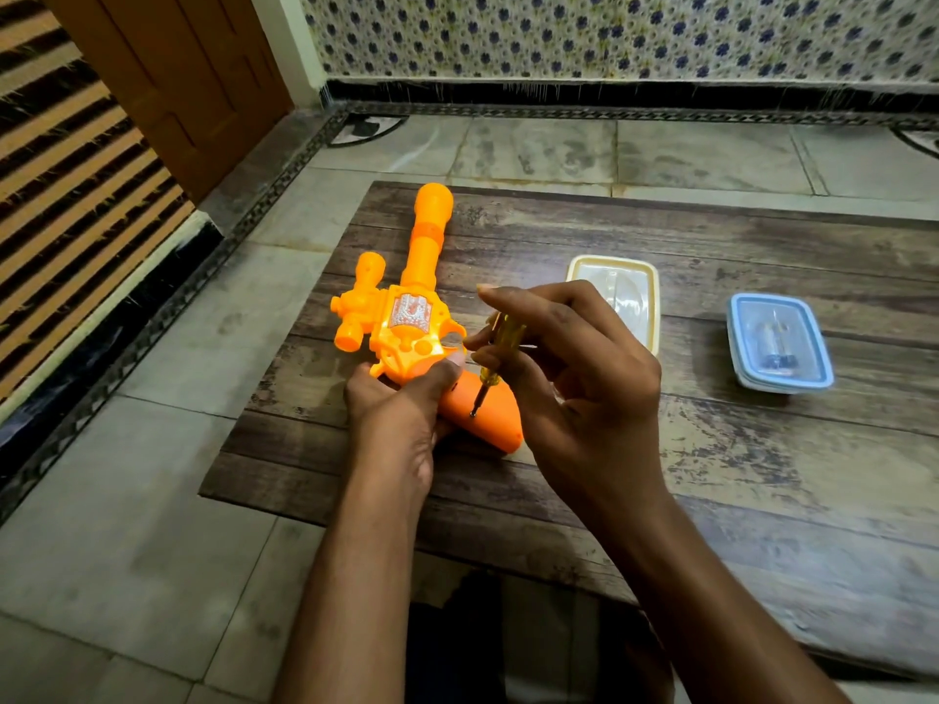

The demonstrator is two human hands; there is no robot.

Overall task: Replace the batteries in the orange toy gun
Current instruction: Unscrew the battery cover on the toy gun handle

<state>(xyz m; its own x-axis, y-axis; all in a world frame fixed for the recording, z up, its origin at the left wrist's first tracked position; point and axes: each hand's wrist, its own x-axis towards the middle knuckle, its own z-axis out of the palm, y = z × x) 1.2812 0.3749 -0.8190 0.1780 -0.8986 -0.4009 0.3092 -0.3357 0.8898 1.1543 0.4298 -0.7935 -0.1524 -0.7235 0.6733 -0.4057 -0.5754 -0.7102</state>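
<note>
The orange toy gun [414,307] lies on its side on the low wooden table [711,449], barrel pointing away from me. My left hand [401,403] grips the gun where the body meets the handle, thumb on top. My right hand [569,368] pinches a small screwdriver [500,348] with a yellow handle. Its metal tip stands on the side of the orange handle [482,414].
A cream-rimmed plastic box [617,292] sits behind my right hand. A blue-lidded clear box [780,343] with small dark items inside stands to the right. The table sits on a tiled floor [152,500]; a wooden door [167,83] is at the far left.
</note>
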